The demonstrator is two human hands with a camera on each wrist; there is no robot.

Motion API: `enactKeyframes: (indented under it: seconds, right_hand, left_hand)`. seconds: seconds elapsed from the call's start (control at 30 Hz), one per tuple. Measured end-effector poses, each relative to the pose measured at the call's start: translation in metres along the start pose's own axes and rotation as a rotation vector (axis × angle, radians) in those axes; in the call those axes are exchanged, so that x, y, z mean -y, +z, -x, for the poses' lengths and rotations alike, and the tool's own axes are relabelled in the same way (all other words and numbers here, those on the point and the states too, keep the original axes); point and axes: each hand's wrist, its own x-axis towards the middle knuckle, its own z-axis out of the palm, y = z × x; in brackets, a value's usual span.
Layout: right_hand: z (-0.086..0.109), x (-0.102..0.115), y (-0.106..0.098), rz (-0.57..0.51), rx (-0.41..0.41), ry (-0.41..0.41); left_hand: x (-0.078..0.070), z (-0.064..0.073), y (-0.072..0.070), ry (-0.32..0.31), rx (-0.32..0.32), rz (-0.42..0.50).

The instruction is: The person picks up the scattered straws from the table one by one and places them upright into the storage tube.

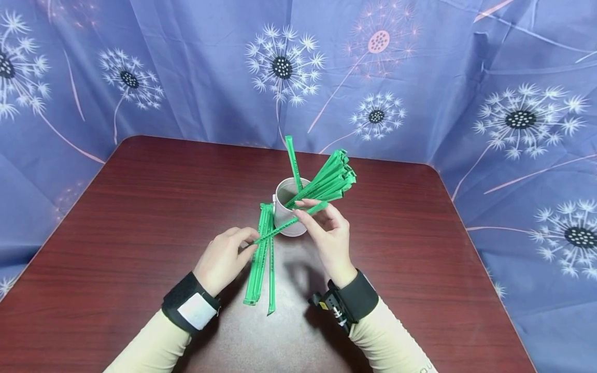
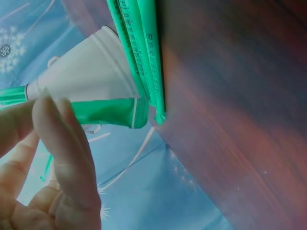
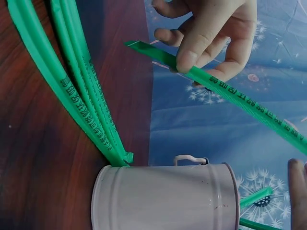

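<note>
A green wrapped straw with dark print slants between the two hands above the table. My left hand pinches its lower end over a small pile of similar straws. Near the upper end, my right hand holds it between thumb and fingers, just in front of the pale metal cup. That cup stands upright with a bunch of green straws leaning right in it and a single one nearly upright. In the right wrist view, the held straw passes above the cup.
Everything stands on a reddish-brown wooden table. One straw lies slightly apart from the pile, on its right. A blue curtain with dandelion prints hangs behind and beside the table.
</note>
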Motion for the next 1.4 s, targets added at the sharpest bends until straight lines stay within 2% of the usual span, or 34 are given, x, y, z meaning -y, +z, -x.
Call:
enactKeyframes:
  seconds: [0.23, 0.37, 0.53, 0.63, 0.8, 0.9, 1.03, 1.1, 1.27, 1.4]
  right_hand:
    - [0.0, 0.002, 0.0, -0.027, -0.013, -0.082]
    - [-0.001, 0.006, -0.002, -0.009, -0.061, -0.175]
    - [-0.004, 0.014, -0.004, 0.028, -0.132, -0.266]
    - [-0.005, 0.018, -0.005, 0.009, -0.159, -0.299]
    - [-0.007, 0.024, -0.007, -0.052, -0.217, -0.358]
    - [-0.008, 0.027, -0.009, -0.064, -0.279, -0.404]
    - [-0.01, 0.029, -0.011, -0.041, -0.381, -0.47]
    - [-0.011, 0.029, -0.012, -0.045, -0.422, -0.498]
    - [-0.013, 0.025, -0.014, -0.043, -0.481, -0.532]
    - [-0.014, 0.019, -0.016, 0.001, -0.475, -0.515]
  left_hand:
    - [-0.001, -0.001, 0.004, 0.025, -0.027, 0.026]
    - [-0.001, -0.001, 0.008, -0.02, -0.022, 0.054]
    - [0.003, 0.002, 0.015, -0.115, 0.053, 0.065]
    - [0.004, 0.004, 0.02, -0.128, 0.105, 0.06]
    - [0.001, 0.005, 0.026, -0.128, 0.138, 0.047]
    - [-0.002, 0.006, 0.029, -0.134, 0.188, 0.001]
    - [-0.009, 0.008, 0.034, -0.129, 0.291, -0.1]
    - [-0.012, 0.011, 0.037, -0.123, 0.323, -0.152]
    - [-0.015, 0.017, 0.042, -0.112, 0.331, -0.234]
    - [-0.015, 0.019, 0.043, -0.1, 0.34, -0.262]
